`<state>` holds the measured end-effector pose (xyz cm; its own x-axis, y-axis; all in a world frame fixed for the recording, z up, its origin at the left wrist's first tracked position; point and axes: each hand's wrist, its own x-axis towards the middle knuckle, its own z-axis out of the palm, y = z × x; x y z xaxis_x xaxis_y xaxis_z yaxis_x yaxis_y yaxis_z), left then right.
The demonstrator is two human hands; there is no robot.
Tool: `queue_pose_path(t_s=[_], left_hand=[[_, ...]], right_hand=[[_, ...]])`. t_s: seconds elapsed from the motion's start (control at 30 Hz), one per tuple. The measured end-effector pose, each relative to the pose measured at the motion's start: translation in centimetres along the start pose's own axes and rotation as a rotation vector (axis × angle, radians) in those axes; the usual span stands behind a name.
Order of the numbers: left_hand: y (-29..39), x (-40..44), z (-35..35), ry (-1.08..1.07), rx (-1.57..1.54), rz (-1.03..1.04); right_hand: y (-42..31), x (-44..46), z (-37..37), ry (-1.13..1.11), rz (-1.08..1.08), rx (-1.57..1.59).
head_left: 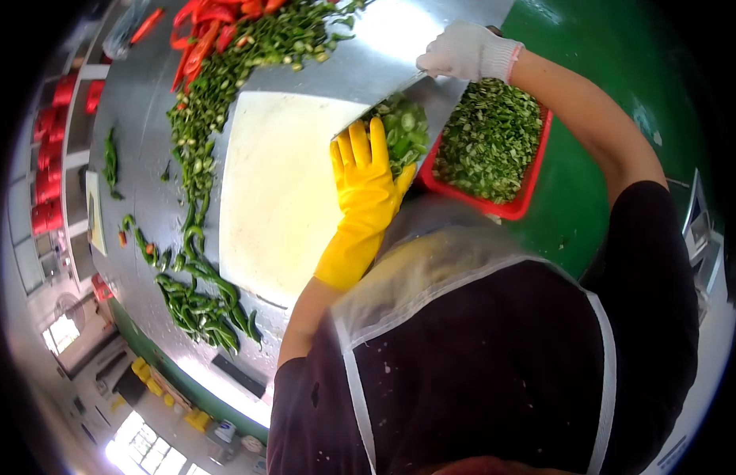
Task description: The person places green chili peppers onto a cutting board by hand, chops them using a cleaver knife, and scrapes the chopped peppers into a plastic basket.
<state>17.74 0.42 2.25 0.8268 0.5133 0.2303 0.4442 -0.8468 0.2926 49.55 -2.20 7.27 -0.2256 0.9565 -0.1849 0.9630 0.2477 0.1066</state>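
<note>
Red bins: stacked along shelving at the far left, beyond the table.
Lone green chilies: lying apart on the metal table.
Chopped green peppers: spread in a long band beside the white cutting board.
Whole green chilies: heaped at the near end of that band, on bare metal.
Red peppers: piled at the far end, against the chopped green ones.
Left hand: gloved in yellow, held flat with fingers extended and slightly spread, over the board's right edge, close to the blade.
Knife: slanting from the left fingertips up to the right hand.
Loose green pieces: gathered beside the blade, right of the yellow fingers, partly blurred.
Right hand: gloved in white, closed around the knife's handle end; exact finger placement impossible to tell.
Red tray: filled with chopped greens, below the right wrist, near the apron.
</note>
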Motion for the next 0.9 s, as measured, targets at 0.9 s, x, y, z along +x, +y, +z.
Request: queue_pose_path(t_s=[0.9], left_hand=[[9.1,8.0,3.1,-0.028,-0.384,0.382]], right_hand=[[-16.1,-32.5,17.9,0.224,1.449,0.922]])
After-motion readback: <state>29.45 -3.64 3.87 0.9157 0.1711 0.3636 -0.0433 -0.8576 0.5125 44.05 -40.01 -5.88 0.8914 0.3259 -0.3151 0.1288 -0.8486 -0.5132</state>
